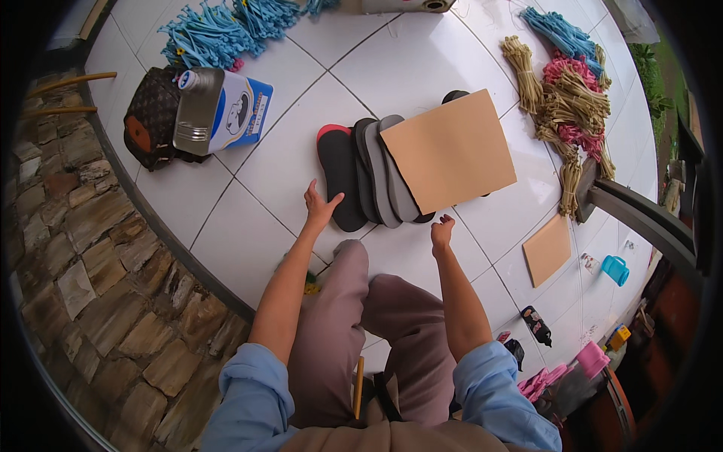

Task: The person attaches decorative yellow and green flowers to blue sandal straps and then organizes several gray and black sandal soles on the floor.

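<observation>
Shoe insoles lie side by side on the tiled floor in front of me. The leftmost is a black insole [343,177] with a red edge at its far end; beside it overlap more black ones and grey insoles [381,177]. A tan cardboard sheet [452,154] covers the right part of the row, with dark ends showing past its edges. My left hand [322,207] is open beside the black insole, its thumb close to that insole's edge. Near the cardboard's lower edge, my right hand [443,230] has loosely bent fingers and shows nothing in it.
A metal can [218,113] and a brown patterned bag [151,117] stand at the left. Blue bundles [218,38] lie at the far left, tan bundles [572,102] at the right. Another cardboard piece [547,250], a blue cup [614,270] and a dark bottle [535,325] lie farther right.
</observation>
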`<state>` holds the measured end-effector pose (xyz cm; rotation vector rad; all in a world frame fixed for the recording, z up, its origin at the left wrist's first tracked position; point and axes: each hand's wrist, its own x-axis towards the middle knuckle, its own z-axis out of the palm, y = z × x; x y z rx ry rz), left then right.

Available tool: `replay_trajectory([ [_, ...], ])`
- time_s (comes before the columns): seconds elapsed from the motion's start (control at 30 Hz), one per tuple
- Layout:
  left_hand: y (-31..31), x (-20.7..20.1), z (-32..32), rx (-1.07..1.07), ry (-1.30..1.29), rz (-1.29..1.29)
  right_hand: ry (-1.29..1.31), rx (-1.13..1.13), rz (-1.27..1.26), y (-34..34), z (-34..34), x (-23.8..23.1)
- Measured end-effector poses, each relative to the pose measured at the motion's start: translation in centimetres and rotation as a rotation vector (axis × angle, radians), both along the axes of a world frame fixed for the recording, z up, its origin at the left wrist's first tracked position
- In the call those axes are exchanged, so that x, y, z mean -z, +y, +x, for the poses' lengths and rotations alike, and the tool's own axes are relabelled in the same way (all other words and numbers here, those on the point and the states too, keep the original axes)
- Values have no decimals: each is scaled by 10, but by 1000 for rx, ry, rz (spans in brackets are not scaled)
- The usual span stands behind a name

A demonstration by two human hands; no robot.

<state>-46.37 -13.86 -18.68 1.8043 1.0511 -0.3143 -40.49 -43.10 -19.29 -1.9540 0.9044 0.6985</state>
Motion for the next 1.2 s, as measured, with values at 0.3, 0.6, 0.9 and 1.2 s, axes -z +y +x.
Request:
replay_trajectory([
  [0.3, -13, 55, 35, 111, 32, 199, -211, 452, 251, 20, -15, 39],
  [0.6, -30, 65, 64, 27, -355, 35, -434, 493, 714, 34, -11, 30],
  [0.9, -25, 32, 79, 234, -353, -285, -337, 599, 811, 40, -14, 28],
  [1.2, -25, 5, 77, 409, -507, 158, -265, 239, 446, 42, -20, 24],
])
